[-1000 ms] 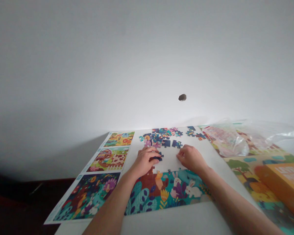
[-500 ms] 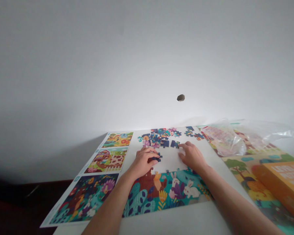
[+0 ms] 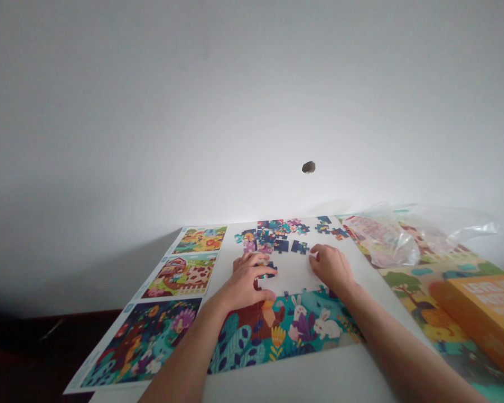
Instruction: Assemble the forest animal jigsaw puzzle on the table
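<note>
The joined lower part of a jigsaw puzzle (image 3: 294, 327) shows white rabbits, leaves and flowers. My left hand (image 3: 247, 282) is open at its upper left, the thumb on the joined part and the fingers spread over a dark blue puzzle piece (image 3: 272, 270). That piece is partly hidden by the fingers. My right hand (image 3: 332, 266) hovers at the upper right, fingers loosely bent with thumb and index apart, and nothing shows between them. Closest to its fingertips lies another dark blue piece (image 3: 299, 247). Several loose pieces (image 3: 273, 229) are grouped farther back.
A printed picture sheet (image 3: 180, 302) lies along the left side. To the right are a clear plastic bag (image 3: 395, 240), an animal picture sheet (image 3: 409, 285) and an orange box (image 3: 487, 313). A white wall (image 3: 252, 140) with a small hole (image 3: 308, 167) rises behind the table.
My left thumb has moved away from the fingers, down onto the joined part. My right index finger has drawn back from the loose dark blue piece.
</note>
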Available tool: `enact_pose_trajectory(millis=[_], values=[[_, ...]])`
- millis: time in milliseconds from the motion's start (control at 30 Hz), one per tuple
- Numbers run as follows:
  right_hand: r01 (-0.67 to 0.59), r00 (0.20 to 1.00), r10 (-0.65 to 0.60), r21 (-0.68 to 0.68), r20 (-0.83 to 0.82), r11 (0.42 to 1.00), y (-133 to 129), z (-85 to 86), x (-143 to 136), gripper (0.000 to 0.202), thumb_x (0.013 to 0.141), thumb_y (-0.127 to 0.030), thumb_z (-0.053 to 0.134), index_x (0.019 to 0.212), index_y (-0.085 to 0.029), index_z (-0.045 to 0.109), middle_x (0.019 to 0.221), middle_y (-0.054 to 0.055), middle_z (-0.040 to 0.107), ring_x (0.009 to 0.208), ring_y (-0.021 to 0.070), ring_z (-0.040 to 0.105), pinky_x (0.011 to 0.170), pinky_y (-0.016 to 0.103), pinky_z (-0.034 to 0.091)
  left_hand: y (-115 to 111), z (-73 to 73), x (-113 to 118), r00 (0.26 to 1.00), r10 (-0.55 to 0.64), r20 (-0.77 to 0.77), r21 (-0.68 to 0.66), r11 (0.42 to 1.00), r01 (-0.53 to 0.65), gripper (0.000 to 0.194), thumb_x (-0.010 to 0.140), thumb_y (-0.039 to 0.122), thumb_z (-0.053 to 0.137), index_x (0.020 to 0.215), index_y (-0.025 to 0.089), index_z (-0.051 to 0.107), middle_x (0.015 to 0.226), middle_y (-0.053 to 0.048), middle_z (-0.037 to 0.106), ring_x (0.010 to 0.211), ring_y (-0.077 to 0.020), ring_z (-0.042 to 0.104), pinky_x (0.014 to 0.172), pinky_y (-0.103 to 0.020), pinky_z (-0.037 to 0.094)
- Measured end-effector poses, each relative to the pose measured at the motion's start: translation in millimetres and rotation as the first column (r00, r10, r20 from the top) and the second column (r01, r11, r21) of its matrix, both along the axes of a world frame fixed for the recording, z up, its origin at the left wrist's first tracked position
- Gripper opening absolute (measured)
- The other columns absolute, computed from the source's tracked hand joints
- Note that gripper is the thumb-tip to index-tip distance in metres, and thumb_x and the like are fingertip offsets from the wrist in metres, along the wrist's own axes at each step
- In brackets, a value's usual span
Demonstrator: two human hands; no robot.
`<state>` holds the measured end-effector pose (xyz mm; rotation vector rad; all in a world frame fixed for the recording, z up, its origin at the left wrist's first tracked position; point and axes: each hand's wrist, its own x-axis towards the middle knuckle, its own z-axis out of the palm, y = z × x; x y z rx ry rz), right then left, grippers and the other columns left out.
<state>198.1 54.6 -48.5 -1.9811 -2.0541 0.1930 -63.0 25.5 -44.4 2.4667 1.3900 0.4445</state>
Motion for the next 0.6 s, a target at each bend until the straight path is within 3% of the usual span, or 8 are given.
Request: enact_pose_trajectory(millis=[67,133,233,333,400,500,600], values=[[0.052,0.998,-0.054,0.082,0.029,0.995,3,-3.8,5,0.038,0.087,-0.031,0.049,0.123,-0.019,0.059,0.121,0.012,0.06,0.11,0.0255,0.056,0.089,0.033,0.041,-1,2.4,1,1.0,-0.009,-0.001,-0.002,1.0,0.009,0.051,0.064,0.054,0.08,0.111,0.037,0.069,0.135,-0.005,0.049,0.129,-0.0323,0.037,0.109,-0.051,0.025],[0.12,0.99,-0.129,0.124,0.063,0.985,6,-7.6,11,0.053,0.087,-0.036,0.052,0.136,-0.017,0.046,0.142,0.016,0.043,0.129,0.0313,0.039,0.097,0.041,0.037,-3,5.8,2,0.999,-0.037,-0.001,-0.005,0.999,0.037,0.047,0.063,0.056,0.079,0.107,0.04,0.071,0.138,-0.003,0.045,0.131,-0.0336,0.034,0.11,-0.053,0.022],[0.201,0.975,-0.207,0.071,0.081,0.977,9,-10.7,18,0.065,0.088,-0.046,0.049,0.143,-0.014,0.036,0.15,0.018,0.03,0.137,0.0372,0.024,0.1,0.051,0.032,-5,9.2,5,0.995,-0.104,-0.004,-0.028,0.994,0.104,0.038,0.063,0.058,0.078,0.098,0.044,0.074,0.145,0.0,0.038,0.135,-0.0361,0.027,0.111,-0.055,0.018],[0.209,0.973,-0.209,0.01,0.1,0.978,10,-9.7,23,0.056,0.089,-0.049,0.047,0.133,-0.014,0.05,0.138,0.019,0.044,0.127,0.0391,0.037,0.098,0.054,0.032,-5,8.6,7,0.991,-0.135,-0.006,-0.042,0.99,0.135,0.034,0.064,0.058,0.077,0.095,0.046,0.074,0.149,0.003,0.034,0.137,-0.037,0.022,0.111,-0.056,0.017],[0.214,0.969,-0.217,0.041,0.115,0.976,10,-7.9,25,0.046,0.089,-0.044,0.047,0.125,-0.017,0.057,0.127,0.018,0.053,0.119,0.0375,0.044,0.096,0.052,0.034,-5,7.2,7,0.99,-0.139,-0.002,-0.045,0.989,0.139,0.031,0.064,0.056,0.078,0.094,0.047,0.074,0.15,0.004,0.033,0.137,-0.0366,0.022,0.111,-0.056,0.017],[0.247,0.958,-0.255,0.078,0.128,0.966,11,-6.3,26,0.038,0.088,-0.034,0.048,0.122,-0.02,0.059,0.121,0.017,0.055,0.116,0.0358,0.046,0.093,0.048,0.036,-6,6.3,7,0.989,-0.145,0.008,-0.052,0.988,0.146,0.029,0.065,0.052,0.079,0.093,0.047,0.074,0.151,0.006,0.032,0.137,-0.0365,0.021,0.112,-0.057,0.016],[0.228,0.965,-0.229,0.02,0.132,0.973,11,-5.7,26,0.032,0.089,-0.031,0.046,0.115,-0.021,0.063,0.116,0.016,0.056,0.112,0.0341,0.049,0.089,0.045,0.039,-7,7.5,8,0.989,-0.145,0.011,-0.063,0.987,0.146,0.028,0.066,0.049,0.08,0.093,0.048,0.073,0.152,0.006,0.032,0.138,-0.0364,0.02,0.112,-0.058,0.014]])
